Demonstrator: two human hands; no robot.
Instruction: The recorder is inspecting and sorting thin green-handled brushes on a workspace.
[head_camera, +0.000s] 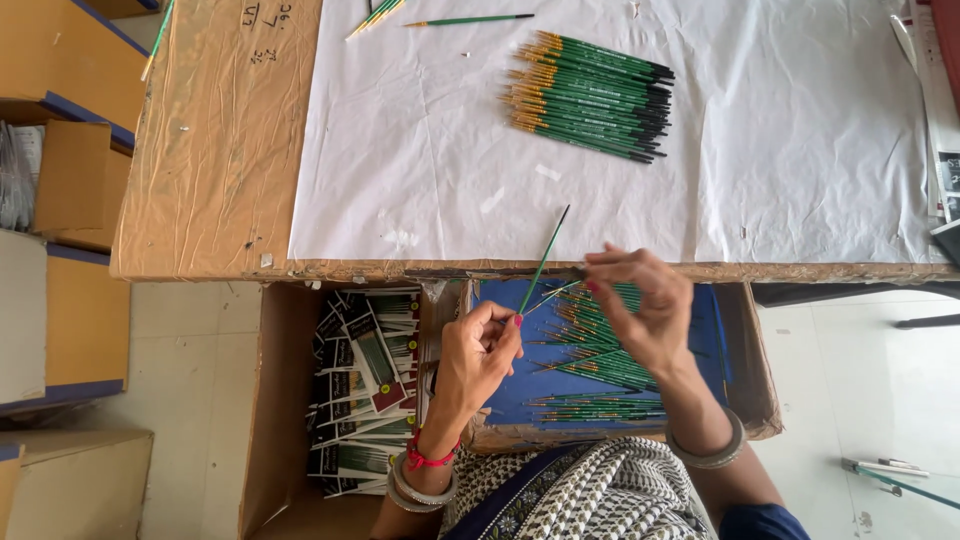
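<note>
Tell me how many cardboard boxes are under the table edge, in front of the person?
2. One box on the left holds packets. One box on the right holds loose green brushes, below both hands. Others may be hidden.

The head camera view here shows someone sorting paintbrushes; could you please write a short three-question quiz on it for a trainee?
1. True or false: the left hand pinches a green paintbrush.
2. Where does the big brush pile lie? A) white paper B) floor C) blue-lined box
3. What fills the carton left of the blue-lined box?

Key: 1 true. 2 A. 3 Flat brush packets.
</note>
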